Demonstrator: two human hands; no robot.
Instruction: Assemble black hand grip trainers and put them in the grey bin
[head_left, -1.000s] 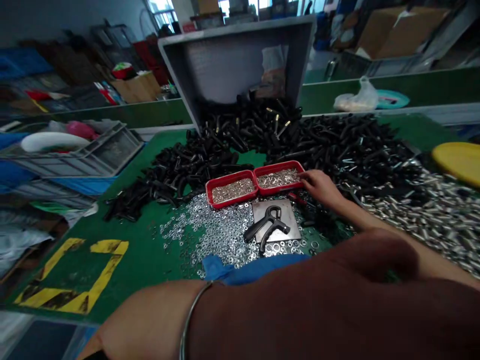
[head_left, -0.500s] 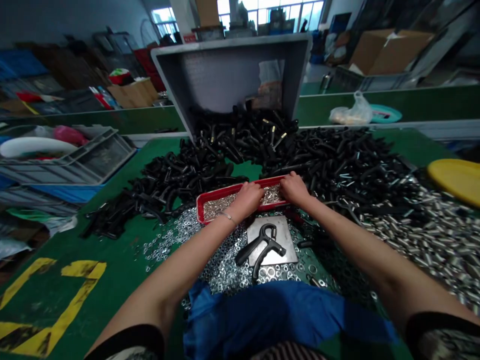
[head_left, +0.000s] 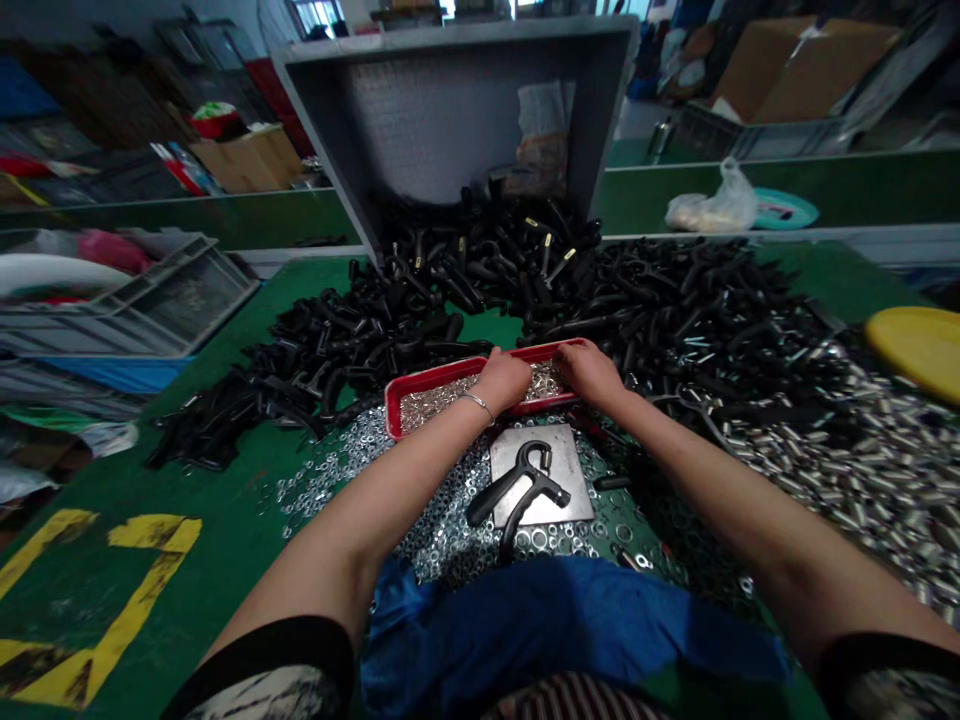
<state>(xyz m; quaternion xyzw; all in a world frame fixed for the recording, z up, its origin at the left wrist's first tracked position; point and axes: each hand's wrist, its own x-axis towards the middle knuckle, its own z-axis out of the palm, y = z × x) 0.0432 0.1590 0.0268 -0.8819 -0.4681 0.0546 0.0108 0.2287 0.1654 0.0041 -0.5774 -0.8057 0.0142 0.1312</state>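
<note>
My left hand (head_left: 506, 380), with a thin bracelet at the wrist, is curled over the middle of a long red tray (head_left: 435, 379). Its fingertips are hidden behind the hand, and I cannot see what is in them. At the tray's right end, my right hand (head_left: 590, 371) has its fingers bent down together among small shiny metal pieces (head_left: 545, 380); anything pinched there is too small to make out. Just in front of the tray, a black hand grip strengthener (head_left: 534, 485) lies on a square metal plate (head_left: 568, 456), touched by neither hand.
Loose washers and nuts (head_left: 442, 510) surround the plate. Black handle parts (head_left: 465, 275) are heaped behind the tray, spilling from a tipped grey bin (head_left: 442, 130). Metal cylinders (head_left: 862, 450) spread at right, near a yellow lid (head_left: 919, 345). Blue cloth (head_left: 555, 630) lies at the front edge.
My right hand's fingers have dipped lower into the tray's right end. My left hand stays curled over the tray, turned slightly. The whole view has shifted a little.
</note>
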